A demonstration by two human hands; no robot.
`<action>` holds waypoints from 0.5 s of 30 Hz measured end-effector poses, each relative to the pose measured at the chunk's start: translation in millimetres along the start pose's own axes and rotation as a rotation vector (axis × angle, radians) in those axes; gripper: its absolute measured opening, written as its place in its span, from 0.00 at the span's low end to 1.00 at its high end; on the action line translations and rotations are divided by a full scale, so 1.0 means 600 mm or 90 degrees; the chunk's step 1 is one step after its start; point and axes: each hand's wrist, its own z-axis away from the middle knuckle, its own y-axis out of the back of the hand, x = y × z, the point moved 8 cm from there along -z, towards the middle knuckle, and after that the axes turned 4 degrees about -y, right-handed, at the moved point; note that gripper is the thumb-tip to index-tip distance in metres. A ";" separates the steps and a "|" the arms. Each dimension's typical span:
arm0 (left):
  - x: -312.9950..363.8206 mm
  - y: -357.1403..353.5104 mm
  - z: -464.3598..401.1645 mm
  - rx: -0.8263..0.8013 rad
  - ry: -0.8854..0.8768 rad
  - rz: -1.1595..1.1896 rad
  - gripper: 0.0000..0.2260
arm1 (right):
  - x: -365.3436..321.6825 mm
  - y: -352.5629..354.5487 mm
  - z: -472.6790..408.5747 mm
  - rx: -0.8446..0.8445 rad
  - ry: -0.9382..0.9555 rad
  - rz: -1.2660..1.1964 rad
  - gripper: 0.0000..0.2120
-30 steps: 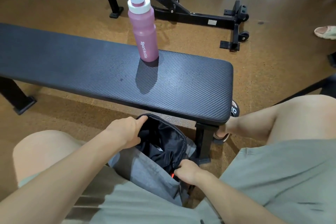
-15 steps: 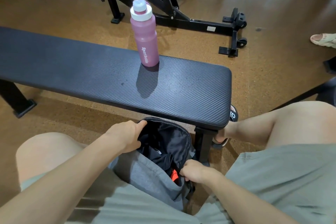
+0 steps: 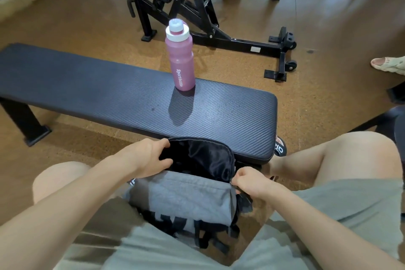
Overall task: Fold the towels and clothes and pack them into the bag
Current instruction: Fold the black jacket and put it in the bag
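Between my knees, my left hand (image 3: 151, 158) grips the grey backpack's (image 3: 184, 199) black rim, holding it wide. My right hand (image 3: 249, 182) pinches the zipper end, ready for packing

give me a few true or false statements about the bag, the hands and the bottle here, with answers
1. The pink bottle stands upright on the black bench. True.
2. The left hand grips the bottle. False: it holds the rim of the bag.
3. The right hand pinches the bag's edge. True.
4. The bag lies on the bench. False: it sits between the person's knees.
5. A folded towel lies on the bench. False: only the bottle is there.
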 end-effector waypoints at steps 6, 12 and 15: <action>-0.029 0.031 -0.021 0.117 0.030 0.085 0.13 | -0.046 0.009 0.039 0.108 0.088 0.101 0.08; 0.004 0.043 -0.045 0.139 -0.019 0.210 0.09 | -0.201 0.018 0.151 0.256 0.389 0.033 0.16; 0.017 0.045 -0.042 0.167 -0.080 0.144 0.09 | -0.220 -0.049 0.119 0.054 0.374 0.190 0.26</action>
